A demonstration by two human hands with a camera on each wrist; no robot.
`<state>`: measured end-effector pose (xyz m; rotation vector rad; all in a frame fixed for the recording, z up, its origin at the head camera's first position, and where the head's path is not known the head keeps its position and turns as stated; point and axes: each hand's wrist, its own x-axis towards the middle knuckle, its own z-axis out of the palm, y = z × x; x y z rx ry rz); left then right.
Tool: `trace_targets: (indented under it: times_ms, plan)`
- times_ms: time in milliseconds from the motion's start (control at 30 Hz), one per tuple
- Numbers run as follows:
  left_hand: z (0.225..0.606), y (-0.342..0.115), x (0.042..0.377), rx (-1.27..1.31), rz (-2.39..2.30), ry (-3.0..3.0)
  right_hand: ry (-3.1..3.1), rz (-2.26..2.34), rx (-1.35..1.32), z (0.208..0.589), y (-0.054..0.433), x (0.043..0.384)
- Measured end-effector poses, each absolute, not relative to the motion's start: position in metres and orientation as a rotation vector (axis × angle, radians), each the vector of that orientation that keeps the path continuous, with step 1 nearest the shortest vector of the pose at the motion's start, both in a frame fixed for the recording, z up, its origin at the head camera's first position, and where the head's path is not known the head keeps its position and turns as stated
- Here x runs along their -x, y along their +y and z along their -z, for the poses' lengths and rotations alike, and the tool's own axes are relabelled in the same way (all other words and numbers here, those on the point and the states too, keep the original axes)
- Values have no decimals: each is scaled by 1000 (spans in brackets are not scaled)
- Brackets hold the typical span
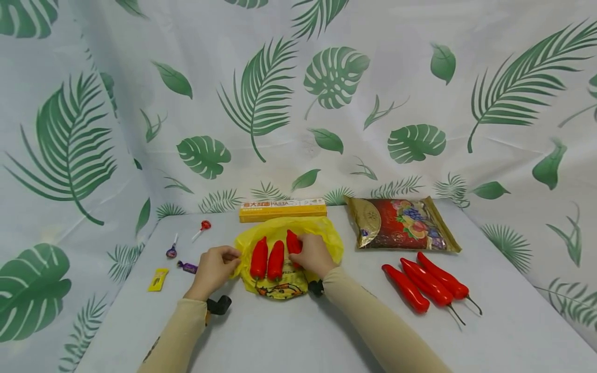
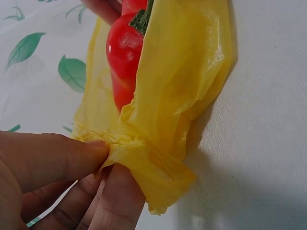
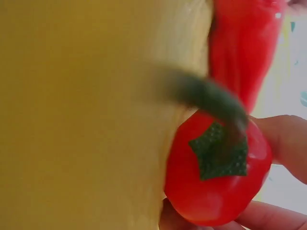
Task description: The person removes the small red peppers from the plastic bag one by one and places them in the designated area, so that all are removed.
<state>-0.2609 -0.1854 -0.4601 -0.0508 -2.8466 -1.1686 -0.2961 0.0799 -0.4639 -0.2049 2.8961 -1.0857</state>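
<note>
Your right hand [image 1: 317, 254] pinches the held red pepper [image 1: 292, 242] between thumb and fingers, over the right half of the yellow bag [image 1: 324, 226]. That pepper lies on the left side of your right hand, its long axis running from the bag's near edge toward its far edge, stem toward you. Its line roughly matches the left pepper [image 1: 259, 259] and the middle pepper [image 1: 276, 260], which lie against the bag's plastic on its left half; you cannot tell how deep inside they sit. Your left hand [image 1: 215, 269] pinches gathered plastic at the bag's left edge. Three loose peppers [image 1: 426, 281] lie to the bag's right, slanted, with your right hand the nearer one.
</note>
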Motion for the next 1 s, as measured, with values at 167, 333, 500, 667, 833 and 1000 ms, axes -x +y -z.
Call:
trace_targets:
  times_ms: [167,333,500,667,833,1000]
  plan:
    - [461,-183,260,51,1174,-2858,2915,1110,261,457,90,284]
    - [459,-183,259,47,1174,-2863,2891,1160,295,447,107,266]
    - [459,-184,259,74,1146,-2858,2918,1144,271,440,129,246]
    - [459,-187,259,78,1128,-2865,2985,1016,255,439,157,231]
    - [459,-187,257,56,1144,-2887,3018,846,213,444,191,211]
    - [459,-187,256,70,1141,-2882,3093,725,229,450,223,192]
